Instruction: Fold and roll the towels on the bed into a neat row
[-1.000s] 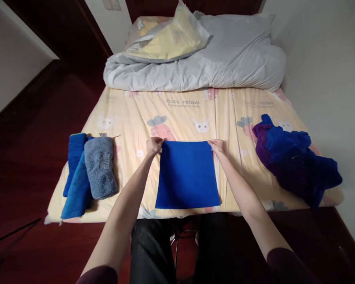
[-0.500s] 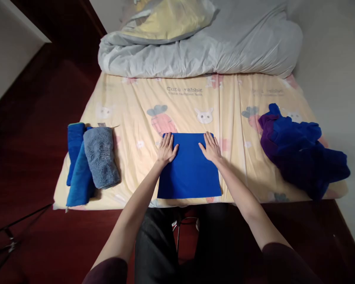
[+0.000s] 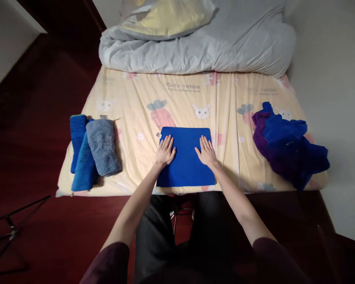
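A blue towel [image 3: 185, 165] lies flat as a near-square on the bed, close to its front edge. On the towel's left side rests my left hand [image 3: 165, 150], palm down with fingers stretched out. My right hand [image 3: 206, 151] lies the same way along the right side, thumb turned inward. A small white tag [image 3: 159, 135] sticks out at the towel's upper left. Neither hand grips the cloth.
Rolled blue towels [image 3: 84, 163] and a grey-blue rolled towel [image 3: 103, 147] lie at the bed's left. A crumpled heap of blue and purple cloth [image 3: 286, 144] sits at the right. A grey quilt [image 3: 195, 51] is bunched at the back. Tripod legs [image 3: 10, 228] stand lower left.
Both hands have slid from the towel's far edge a little toward me, still flat on the cloth. The white tag now shows. The whole view has shifted slightly.
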A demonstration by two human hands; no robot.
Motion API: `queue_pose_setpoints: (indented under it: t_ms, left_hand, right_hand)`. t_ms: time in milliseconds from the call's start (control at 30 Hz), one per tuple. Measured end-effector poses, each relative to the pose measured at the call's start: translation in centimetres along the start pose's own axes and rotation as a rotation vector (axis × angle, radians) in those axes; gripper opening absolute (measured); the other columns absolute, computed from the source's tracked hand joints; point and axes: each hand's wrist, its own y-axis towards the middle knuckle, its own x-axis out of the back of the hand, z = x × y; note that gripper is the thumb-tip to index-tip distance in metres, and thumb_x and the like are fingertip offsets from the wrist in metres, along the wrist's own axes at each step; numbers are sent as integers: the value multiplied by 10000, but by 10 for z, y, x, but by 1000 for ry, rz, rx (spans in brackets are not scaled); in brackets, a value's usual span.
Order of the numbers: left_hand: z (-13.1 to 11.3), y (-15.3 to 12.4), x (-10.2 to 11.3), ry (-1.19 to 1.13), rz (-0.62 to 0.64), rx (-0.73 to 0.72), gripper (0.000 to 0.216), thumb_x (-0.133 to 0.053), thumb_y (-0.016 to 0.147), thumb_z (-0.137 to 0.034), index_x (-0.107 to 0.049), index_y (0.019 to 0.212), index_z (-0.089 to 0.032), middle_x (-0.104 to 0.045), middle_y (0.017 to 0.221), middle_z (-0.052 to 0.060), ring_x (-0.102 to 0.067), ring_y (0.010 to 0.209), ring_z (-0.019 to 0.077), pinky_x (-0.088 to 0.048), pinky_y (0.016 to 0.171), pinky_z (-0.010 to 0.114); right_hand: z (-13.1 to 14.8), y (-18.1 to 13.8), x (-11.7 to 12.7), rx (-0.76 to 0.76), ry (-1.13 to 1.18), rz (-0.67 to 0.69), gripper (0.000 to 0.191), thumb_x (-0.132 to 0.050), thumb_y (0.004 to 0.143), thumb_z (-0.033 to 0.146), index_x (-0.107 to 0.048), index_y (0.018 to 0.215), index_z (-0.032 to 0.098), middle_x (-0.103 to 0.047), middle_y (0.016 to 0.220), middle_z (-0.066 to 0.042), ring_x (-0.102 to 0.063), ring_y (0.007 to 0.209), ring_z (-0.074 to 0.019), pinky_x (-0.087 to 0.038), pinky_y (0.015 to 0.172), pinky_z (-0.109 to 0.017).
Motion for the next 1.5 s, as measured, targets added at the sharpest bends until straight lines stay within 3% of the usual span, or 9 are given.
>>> queue_pose_setpoints:
  t_ms: [133, 267, 367, 533, 667, 800, 967, 1233, 1500]
  left_hand:
    - [-19, -24, 5, -10, 1, 14, 684, -325, 1056, -427, -352, 1610, -27, -244, 1719, 179, -138, 1629, 302, -139, 1333, 534]
    - [-51, -71, 0, -15, -6, 14, 687, -302, 1064, -427, -289, 1643, -57, -237, 1726, 155, -143, 1630, 271, -137, 1338, 512]
    - [-51, -100, 4, -23, -10, 66, 690, -305, 1063, -433, -270, 1654, -78, -242, 1726, 146, -155, 1629, 261, -142, 1339, 506]
    - [-70, -105, 9, -15, -10, 118, 701, -308, 1060, -440, -321, 1620, -17, -218, 1723, 191, -110, 1633, 292, -120, 1338, 528]
    - [-92, -109, 2, -22, 21, 22, 658, -296, 1067, -426, -353, 1621, -74, -230, 1729, 143, -116, 1634, 269, -118, 1341, 515]
    - [-68, -134, 7, -39, 2, 81, 670, -337, 1059, -451, -312, 1648, -133, -192, 1744, 119, -109, 1636, 269, -125, 1336, 534]
    - [-41, -161, 21, -75, -5, 150, 703, -355, 1050, -466, -277, 1656, -119, -198, 1742, 145, -118, 1635, 273, -144, 1332, 541]
    - [-32, -198, 33, -47, 37, 219, 726, -378, 1025, -454, -300, 1631, -60, -230, 1720, 211, -167, 1623, 317, -156, 1318, 549]
    - [-43, -248, 33, -3, -71, 344, 639, -419, 993, -372, -431, 1557, -71, -385, 1652, 234, -313, 1574, 358, -283, 1280, 556]
  right_hand:
    - [27, -12, 1, -129, -23, -46, 692, -246, 1105, 421, -285, 1628, -29, -195, 1728, -201, -117, 1640, -287, -81, 1336, -537]
    - [62, -56, -7, 52, 1, 2, 675, -258, 1104, 433, -271, 1653, 42, -196, 1740, -136, -118, 1641, -244, -84, 1344, -494]
    - [56, -86, -5, 29, 4, 20, 691, -258, 1101, 456, -238, 1666, 57, -200, 1741, -127, -141, 1638, -235, -111, 1343, -474]
    - [55, -92, -1, -102, -40, -2, 693, -254, 1095, 416, -266, 1639, -14, -173, 1735, -184, -132, 1638, -279, -93, 1334, -518]
    - [71, -95, -6, -31, -46, 11, 677, -264, 1092, 407, -258, 1654, 31, -170, 1739, -161, -102, 1643, -267, -73, 1333, -528]
    - [55, -114, 0, -37, -32, 27, 728, -250, 1094, 483, -208, 1666, 35, -169, 1742, -155, -123, 1640, -242, -119, 1338, -484]
    - [30, -128, 4, -96, -43, -28, 750, -241, 1092, 509, -223, 1657, 16, -195, 1735, -179, -161, 1633, -252, -160, 1327, -491]
    - [36, -164, -5, -272, -32, -126, 730, -209, 1086, 478, -315, 1622, -6, -279, 1699, -233, -244, 1607, -272, -211, 1300, -520]
    - [49, -222, -5, -343, -21, -317, 639, -278, 1060, 362, -449, 1546, -15, -396, 1634, -272, -322, 1561, -332, -263, 1257, -595]
